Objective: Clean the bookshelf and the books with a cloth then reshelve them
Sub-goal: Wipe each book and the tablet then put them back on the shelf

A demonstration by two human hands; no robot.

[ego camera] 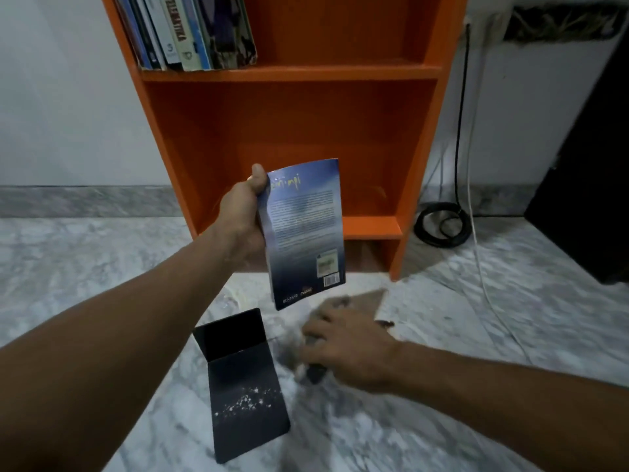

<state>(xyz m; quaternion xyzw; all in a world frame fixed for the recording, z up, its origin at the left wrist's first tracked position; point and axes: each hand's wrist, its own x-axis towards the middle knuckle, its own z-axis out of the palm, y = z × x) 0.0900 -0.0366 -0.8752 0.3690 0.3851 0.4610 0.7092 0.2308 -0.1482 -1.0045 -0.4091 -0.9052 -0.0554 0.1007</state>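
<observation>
An orange bookshelf (289,74) stands against the wall. Several books (187,32) lean at the left of its upper shelf; the lower shelf holds nothing. My left hand (243,216) grips a blue paperback (304,229) by its spine edge, back cover toward me, in front of the lower shelf. Below it, my right hand (343,352) is blurred over a grey-brown cloth (360,299) on the marble floor, fingers curled into the fabric.
A dark folded card or bookend (245,386) with white specks lies on the floor between my arms. A coiled black cable (442,224) and a white cord (483,267) lie right of the shelf. A dark cabinet (585,185) stands at far right.
</observation>
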